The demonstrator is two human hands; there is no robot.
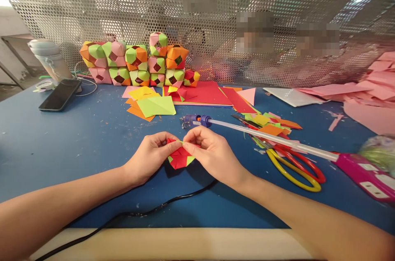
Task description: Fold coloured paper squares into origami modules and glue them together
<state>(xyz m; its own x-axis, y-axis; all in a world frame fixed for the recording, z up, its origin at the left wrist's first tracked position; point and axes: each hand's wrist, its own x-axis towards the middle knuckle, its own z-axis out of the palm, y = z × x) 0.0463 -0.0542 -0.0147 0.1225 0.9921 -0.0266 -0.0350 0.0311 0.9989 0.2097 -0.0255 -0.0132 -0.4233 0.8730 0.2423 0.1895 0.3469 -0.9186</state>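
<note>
Head view: folded red-and-green paper piece (180, 160) is pinched by left hand (151, 155) and right hand (214, 153) over flat blue tabletop (95, 142).

the folded paper (179, 160) is red with lime-green corners. the table (77, 137) is blue, edged in cream. the balls (136, 60) are patchworks of lime, orange, pink, yellow and red. one scissor handle (314, 188) is yellow, the other red. the glue gun (202, 121) is violet-blue, its stick (271, 137) whitish; the power strip (354, 170) magenta and white. the grey mesh (123, 2) is dotted with holes.
</note>
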